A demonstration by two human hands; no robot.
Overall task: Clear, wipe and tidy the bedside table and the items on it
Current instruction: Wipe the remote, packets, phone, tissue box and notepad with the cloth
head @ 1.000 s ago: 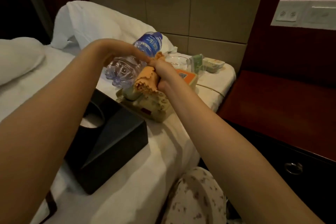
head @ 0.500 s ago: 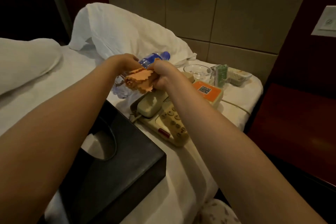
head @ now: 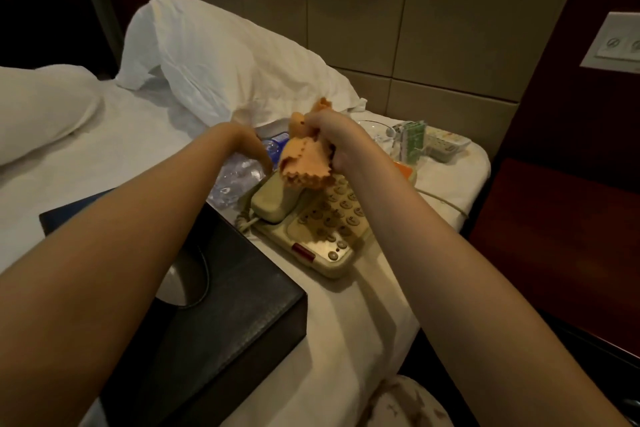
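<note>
My right hand [head: 334, 140] is shut on a crumpled orange cloth [head: 306, 163], which hangs just above the handset of a beige telephone [head: 322, 229] on the white bed. A clear water bottle [head: 239, 175] with a blue cap lies on its side on the sheet left of the phone. My left hand [head: 247, 146] is over its neck with fingers curled around it. The dark red bedside table [head: 554, 236] stands to the right, its top bare where visible.
A black tissue box [head: 214, 305] sits on the bed near me. Behind the phone are a glass dish [head: 375, 132], a green packet [head: 412, 140], a small white tray [head: 446, 146] and an orange card [head: 405, 170]. A pillow [head: 225, 66] leans on the headboard.
The bottle has gone from tilted in the air down onto the sheet. My right hand has lifted the cloth off the bottle and now holds it over the phone.
</note>
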